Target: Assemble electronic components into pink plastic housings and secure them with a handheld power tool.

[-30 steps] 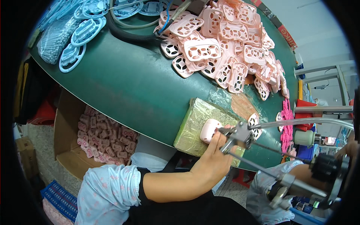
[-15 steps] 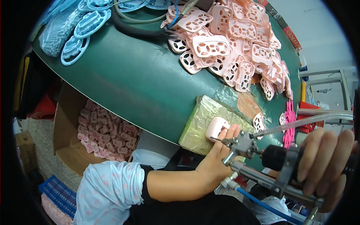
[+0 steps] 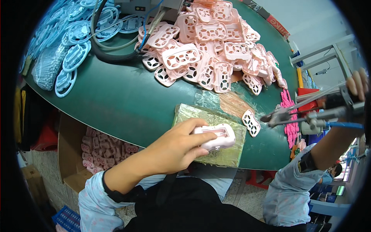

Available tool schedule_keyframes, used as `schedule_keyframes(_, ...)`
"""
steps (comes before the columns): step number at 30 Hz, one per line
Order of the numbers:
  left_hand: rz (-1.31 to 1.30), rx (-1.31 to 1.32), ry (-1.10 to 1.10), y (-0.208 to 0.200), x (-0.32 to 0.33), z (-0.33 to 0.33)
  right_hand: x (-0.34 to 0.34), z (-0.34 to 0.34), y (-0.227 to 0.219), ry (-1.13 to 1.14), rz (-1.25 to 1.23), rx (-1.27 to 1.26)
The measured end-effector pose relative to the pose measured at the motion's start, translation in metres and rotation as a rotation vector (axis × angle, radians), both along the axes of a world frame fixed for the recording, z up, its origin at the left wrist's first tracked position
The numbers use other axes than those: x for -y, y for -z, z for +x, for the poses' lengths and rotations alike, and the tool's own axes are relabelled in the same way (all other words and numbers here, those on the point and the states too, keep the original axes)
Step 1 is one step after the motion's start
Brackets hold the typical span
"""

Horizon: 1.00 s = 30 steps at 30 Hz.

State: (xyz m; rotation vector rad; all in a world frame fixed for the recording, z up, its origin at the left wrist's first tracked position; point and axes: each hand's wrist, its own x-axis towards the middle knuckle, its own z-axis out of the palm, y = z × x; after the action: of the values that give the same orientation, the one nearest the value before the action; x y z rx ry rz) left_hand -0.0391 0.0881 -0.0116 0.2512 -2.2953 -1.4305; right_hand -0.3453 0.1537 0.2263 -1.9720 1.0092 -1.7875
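Note:
My left hand (image 3: pixel 176 145) is closed around one end of a light pink plastic toy casing (image 3: pixel 225 136), shaped like a game controller. A rectangular recess shows in its upper face, with my index finger lying across it. Beneath it is a yellowish block (image 3: pixel 193 113) wrapped in clear film. Far to the right, my right hand (image 3: pixel 358 86) is raised and grips a powered screwdriver (image 3: pixel 295 115) with a metal head, a hose and a blue tube. The tool is blurred and its tip is apart from the casing.
A heap of pink shells with cut-outs (image 3: pixel 208 54) covers the far table. One shell (image 3: pixel 251 123) lies beside the block. Blue plastic frames (image 3: pixel 73 58) stand at far left, bright pink pieces (image 3: pixel 288 116) at right. A cardboard box (image 3: pixel 66 150) of pink parts sits below the table's left edge.
The screwdriver has moved away from the block, up and to the right, with my right hand. My left hand has turned the casing, and its recess now shows. The view has shifted.

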Motion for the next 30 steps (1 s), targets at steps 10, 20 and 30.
schedule_keyframes(10,0.391,0.173,0.066,-0.082,0.044,0.049,-0.007,-0.024,0.026,0.278,0.276,0.031)
schedule_keyframes(20,0.198,0.347,-0.417,-0.087,0.078,0.139,-0.054,-0.113,0.079,0.918,0.055,0.101)
schedule_keyframes(30,0.397,0.31,-0.31,-0.052,0.054,0.092,-0.024,-0.174,0.234,0.862,0.845,-0.193)
